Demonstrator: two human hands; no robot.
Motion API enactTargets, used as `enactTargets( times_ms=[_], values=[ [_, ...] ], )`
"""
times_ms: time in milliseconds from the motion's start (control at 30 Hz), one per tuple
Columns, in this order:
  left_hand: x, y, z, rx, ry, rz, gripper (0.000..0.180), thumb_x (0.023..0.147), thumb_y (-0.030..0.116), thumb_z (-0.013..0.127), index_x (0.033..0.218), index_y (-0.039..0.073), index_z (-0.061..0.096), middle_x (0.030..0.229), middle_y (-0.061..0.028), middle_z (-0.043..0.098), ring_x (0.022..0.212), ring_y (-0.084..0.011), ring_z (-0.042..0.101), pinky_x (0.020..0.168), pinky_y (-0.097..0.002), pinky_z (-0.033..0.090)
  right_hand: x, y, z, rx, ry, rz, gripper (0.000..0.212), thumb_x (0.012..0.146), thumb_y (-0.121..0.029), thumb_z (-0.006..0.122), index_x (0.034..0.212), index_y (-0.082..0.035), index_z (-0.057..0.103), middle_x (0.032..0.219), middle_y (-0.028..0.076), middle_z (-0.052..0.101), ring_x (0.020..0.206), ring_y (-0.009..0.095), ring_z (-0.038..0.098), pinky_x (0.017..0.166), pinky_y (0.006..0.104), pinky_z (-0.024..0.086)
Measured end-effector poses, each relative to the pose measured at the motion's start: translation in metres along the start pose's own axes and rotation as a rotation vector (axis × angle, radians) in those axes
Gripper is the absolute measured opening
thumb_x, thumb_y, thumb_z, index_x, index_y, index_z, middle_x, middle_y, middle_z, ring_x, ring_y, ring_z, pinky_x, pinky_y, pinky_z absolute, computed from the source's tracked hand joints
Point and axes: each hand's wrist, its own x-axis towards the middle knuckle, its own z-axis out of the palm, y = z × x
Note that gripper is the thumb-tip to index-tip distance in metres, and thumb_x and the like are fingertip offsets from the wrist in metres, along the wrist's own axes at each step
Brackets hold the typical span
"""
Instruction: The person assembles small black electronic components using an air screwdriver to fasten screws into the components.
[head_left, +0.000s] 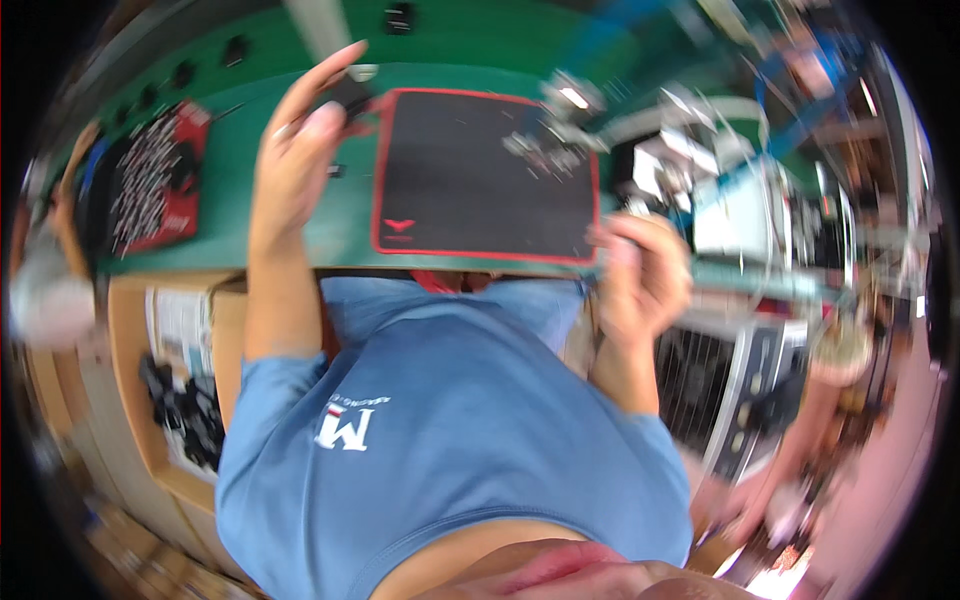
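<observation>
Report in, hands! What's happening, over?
Left hand: holding small black part. Right hand: near black mat, grip unclear. Blurred small bits on mat.

The table (pixel 345 225) is green, the mat (pixel 460 180) black with a thin red border (pixel 381 190) and red emblem (pixel 400 224). The piece (pixel 350 95) in the left hand (pixel 288 170) is black — the scattered parts (pixel 548 155) on the mat silvery. The person's shirt (pixel 460 390) is blue with white lettering (pixel 345 428) — the cardboard box (pixel 127 370) brown.

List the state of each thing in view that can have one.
Left hand: raised, curved around a dark object, grip blurred
Right hand: fingers curled, contents unclear
Black mat: flat, small pieces on it
Left-side mat: strewn with scattered bits
Cardboard box: open, dark items inside
</observation>
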Motion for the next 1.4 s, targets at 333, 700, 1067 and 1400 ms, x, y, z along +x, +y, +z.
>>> enactTargets(
  times_ms=[333, 700, 1067, 1400],
  values=[
    [-0.095, -0.074, 0.013, 0.347, -0.127, -0.186, 0.082, 0.081, 0.010, 0.081, 0.154, 0.003, 0.045, 0.145, -0.0099, 0.049, 0.129, -0.0221, 0.053, 0.112, -0.0358, 0.041, -0.096, 0.132, -0.118, -0.890, 0.338, 0.454, 0.018, 0.100, -0.018, 0.064, 0.104, -0.002, 0.071, 0.094, 0.015, 0.072, 0.083, 0.031, 0.068, 0.075, 0.0399, 0.054],
    [-0.070, -0.111, 0.049, 0.631, -0.161, 0.052, 0.085, 0.069, 0.015, 0.091, 0.145, 0.006, 0.054, 0.136, -0.0141, 0.054, 0.124, -0.0301, 0.056, 0.105, -0.0383, 0.045, -0.054, 0.180, -0.109, -1.330, -0.133, 0.944, 0.033, 0.094, -0.040, 0.066, 0.105, -0.010, 0.075, 0.094, 0.021, 0.076, 0.091, 0.042, 0.074, 0.082, 0.0510, 0.058],
    [-0.075, -0.108, 0.047, 0.826, -0.268, 0.062, 0.088, 0.068, 0.022, 0.092, 0.146, 0.008, 0.054, 0.142, -0.0165, 0.055, 0.132, -0.0359, 0.051, 0.112, -0.0445, 0.038, -0.073, 0.072, -0.148, -0.984, 0.151, 0.779, 0.025, 0.096, -0.024, 0.068, 0.105, -0.001, 0.067, 0.093, 0.015, 0.072, 0.082, 0.028, 0.073, 0.073, 0.0435, 0.057],
    [-0.068, -0.113, 0.049, 0.825, -0.361, 0.132, 0.090, 0.068, 0.030, 0.092, 0.147, 0.010, 0.053, 0.137, -0.0127, 0.060, 0.126, -0.0316, 0.056, 0.107, -0.0415, 0.037, -0.076, -0.016, -0.006, 0.318, 0.197, 0.553, 0.026, 0.088, 0.004, 0.073, 0.109, -0.003, 0.060, 0.097, 0.005, 0.060, 0.076, 0.011, 0.059, 0.070, 0.0244, 0.051]
  ],
)
